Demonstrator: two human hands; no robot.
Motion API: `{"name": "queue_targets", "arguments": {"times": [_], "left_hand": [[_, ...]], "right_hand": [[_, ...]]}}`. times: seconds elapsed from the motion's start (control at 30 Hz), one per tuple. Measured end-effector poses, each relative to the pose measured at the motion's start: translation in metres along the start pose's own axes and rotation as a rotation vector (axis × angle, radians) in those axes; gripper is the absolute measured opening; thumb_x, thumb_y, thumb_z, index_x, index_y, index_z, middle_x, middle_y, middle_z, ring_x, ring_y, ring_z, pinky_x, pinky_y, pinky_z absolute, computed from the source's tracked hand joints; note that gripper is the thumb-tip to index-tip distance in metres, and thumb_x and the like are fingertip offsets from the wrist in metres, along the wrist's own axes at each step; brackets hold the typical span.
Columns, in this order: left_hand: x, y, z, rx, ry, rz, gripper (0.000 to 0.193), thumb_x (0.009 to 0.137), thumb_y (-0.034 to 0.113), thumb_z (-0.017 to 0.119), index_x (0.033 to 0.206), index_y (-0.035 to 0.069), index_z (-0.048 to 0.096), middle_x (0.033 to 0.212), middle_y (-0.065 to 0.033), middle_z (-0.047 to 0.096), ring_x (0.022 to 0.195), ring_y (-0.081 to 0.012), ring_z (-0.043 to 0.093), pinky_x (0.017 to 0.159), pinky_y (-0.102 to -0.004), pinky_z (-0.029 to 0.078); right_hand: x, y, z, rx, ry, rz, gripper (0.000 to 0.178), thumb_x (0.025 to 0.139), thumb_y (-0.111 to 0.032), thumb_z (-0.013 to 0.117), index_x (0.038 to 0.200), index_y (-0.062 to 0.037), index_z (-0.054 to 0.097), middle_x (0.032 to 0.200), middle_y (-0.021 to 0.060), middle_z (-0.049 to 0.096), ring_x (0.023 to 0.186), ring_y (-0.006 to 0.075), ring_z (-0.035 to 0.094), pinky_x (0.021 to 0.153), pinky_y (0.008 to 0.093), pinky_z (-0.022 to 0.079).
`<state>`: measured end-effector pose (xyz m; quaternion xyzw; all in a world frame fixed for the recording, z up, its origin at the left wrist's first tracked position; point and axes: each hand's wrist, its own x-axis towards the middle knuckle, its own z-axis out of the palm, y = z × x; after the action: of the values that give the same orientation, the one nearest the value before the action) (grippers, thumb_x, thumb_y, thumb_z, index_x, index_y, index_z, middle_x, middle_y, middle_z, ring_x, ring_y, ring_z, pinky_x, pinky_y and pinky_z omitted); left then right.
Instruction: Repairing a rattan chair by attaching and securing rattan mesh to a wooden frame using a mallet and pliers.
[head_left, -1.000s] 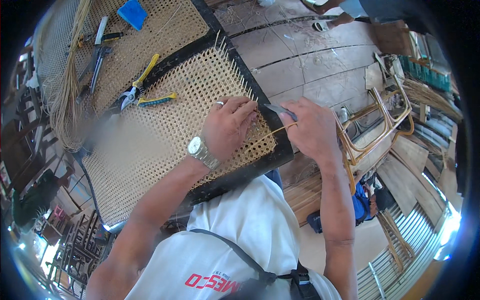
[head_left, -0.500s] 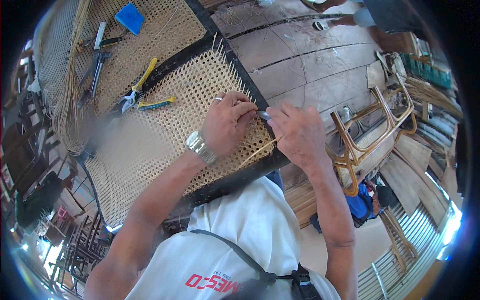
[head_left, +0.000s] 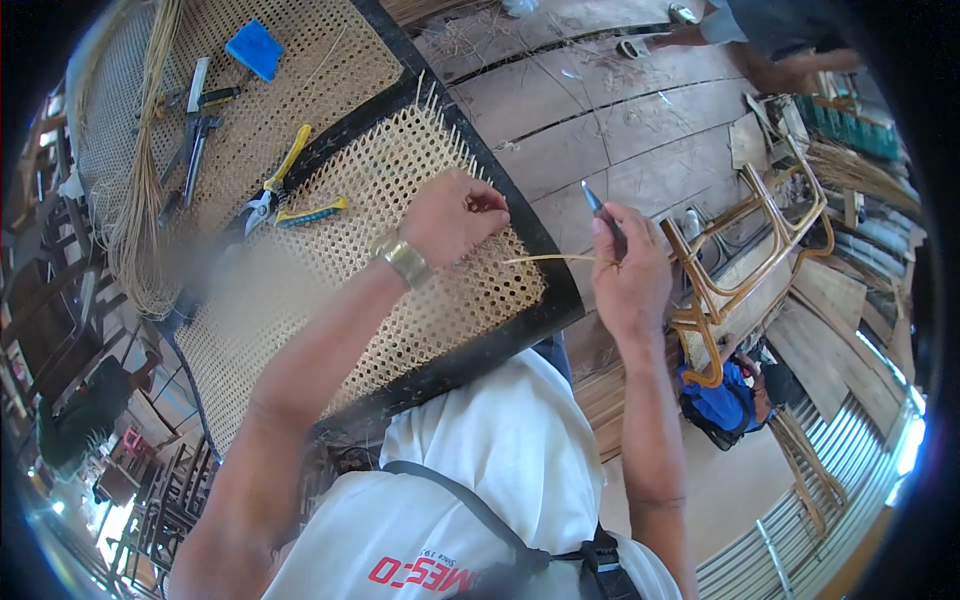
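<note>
A woven cane panel in a dark frame lies before me, with loose strand ends sticking up along its right side. My left hand, a metal-banded watch at its wrist, is over the panel near that side. Its thumb and fingers are curled together; whatever may be between them is hidden. Off the frame's right edge, my right hand grips a slim pointed metal tool, tip directed away from me. A pale cane strand runs from this hand back over the panel.
On the cane lie yellow-handled pruning shears, a hammer, a blue sponge and a bundle of long strands. A bent-rattan chair frame stands right. A person in blue sits beyond it; another stands far right.
My right hand has drawn away to the right from the panel's edge, bringing the pointed tool and strand with it. The left hand has shifted slightly and parted from the tool.
</note>
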<state>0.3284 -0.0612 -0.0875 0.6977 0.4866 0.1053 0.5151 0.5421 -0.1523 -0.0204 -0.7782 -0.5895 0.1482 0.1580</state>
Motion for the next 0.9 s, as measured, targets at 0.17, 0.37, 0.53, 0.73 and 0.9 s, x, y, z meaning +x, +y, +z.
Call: {"name": "queue_targets", "arguments": {"times": [0.17, 0.37, 0.53, 0.73, 0.9], "left_hand": [[0.016, -0.006, -0.003, -0.272, -0.193, -0.217, 0.022, 0.077, 0.022, 0.081, 0.089, 0.004, 0.074, 0.076, -0.0015, 0.067, 0.07, -0.0103, 0.062, 0.066, -0.0271, 0.05], [0.036, -0.014, -0.01, -0.238, -0.298, -0.252, 0.021, 0.073, 0.02, 0.083, 0.082, 0.005, 0.072, 0.077, -0.0046, 0.071, 0.068, -0.0124, 0.065, 0.064, -0.0268, 0.052], [-0.001, 0.002, 0.003, -0.081, -0.019, -0.101, 0.029, 0.077, 0.027, 0.082, 0.094, 0.005, 0.072, 0.087, -0.0091, 0.072, 0.077, -0.0193, 0.067, 0.071, -0.0317, 0.052], [-0.144, 0.078, 0.052, -0.326, 0.025, 0.222, 0.039, 0.09, 0.023, 0.073, 0.123, 0.005, 0.063, 0.104, -0.0028, 0.067, 0.087, -0.011, 0.059, 0.077, -0.0268, 0.05], [-0.179, 0.078, 0.124, -0.585, -0.003, 0.087, 0.03, 0.102, 0.018, 0.058, 0.126, 0.001, 0.063, 0.114, -0.0056, 0.062, 0.089, -0.0089, 0.061, 0.077, -0.0231, 0.05]], "right_hand": [[-0.025, 0.008, 0.05, 0.177, 0.182, 0.056, 0.021, 0.096, -0.019, 0.063, 0.113, -0.0075, 0.063, 0.097, 0.0117, 0.067, 0.085, 0.0297, 0.067, 0.073, 0.0412, 0.053], [-0.026, -0.004, 0.058, 0.322, 0.294, 0.361, 0.024, 0.098, -0.022, 0.059, 0.116, -0.0054, 0.062, 0.097, 0.0134, 0.066, 0.085, 0.0269, 0.064, 0.075, 0.0369, 0.049], [-0.033, 0.03, 0.064, 0.453, 0.376, 0.545, 0.026, 0.097, -0.026, 0.058, 0.112, -0.0047, 0.061, 0.095, 0.016, 0.065, 0.084, 0.0292, 0.063, 0.075, 0.0395, 0.049], [-0.094, 0.022, 0.023, 0.291, 0.538, 0.223, 0.023, 0.097, -0.025, 0.056, 0.112, -0.0071, 0.057, 0.098, 0.0152, 0.061, 0.081, 0.035, 0.063, 0.072, 0.0435, 0.05], [-0.165, 0.015, 0.01, 0.217, 0.471, 0.015, 0.023, 0.094, -0.022, 0.058, 0.113, -0.0087, 0.055, 0.092, 0.0137, 0.057, 0.076, 0.0352, 0.061, 0.065, 0.0451, 0.047]]}}
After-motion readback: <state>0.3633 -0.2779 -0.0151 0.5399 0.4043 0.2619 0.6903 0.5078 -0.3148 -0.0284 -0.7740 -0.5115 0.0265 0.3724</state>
